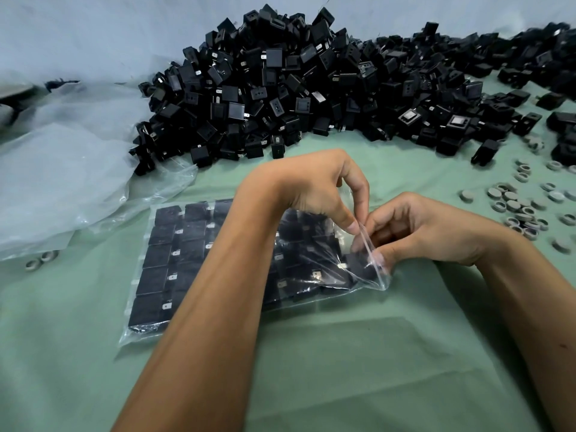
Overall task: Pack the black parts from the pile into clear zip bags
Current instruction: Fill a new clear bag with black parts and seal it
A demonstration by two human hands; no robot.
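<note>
Bag: the zip bag point(162, 307) lies flat on the table point(343, 369), full of black parts in rows.
Hands: left hand point(314, 185) and right hand point(420, 229) fingers pinch its open mouth.
Advice: line up both lips, then press along the seal.
Pile: the pile point(280, 88) sits behind.

Pale green cloth point(343, 369) covers the bench | small grey rings and caps point(517, 207) lie scattered at its right side | two more grey rings point(42, 260) sit near the left edge | crumpled clear plastic sheeting point(62, 182) is heaped at left | pale backdrop point(93, 32) hangs behind
</note>
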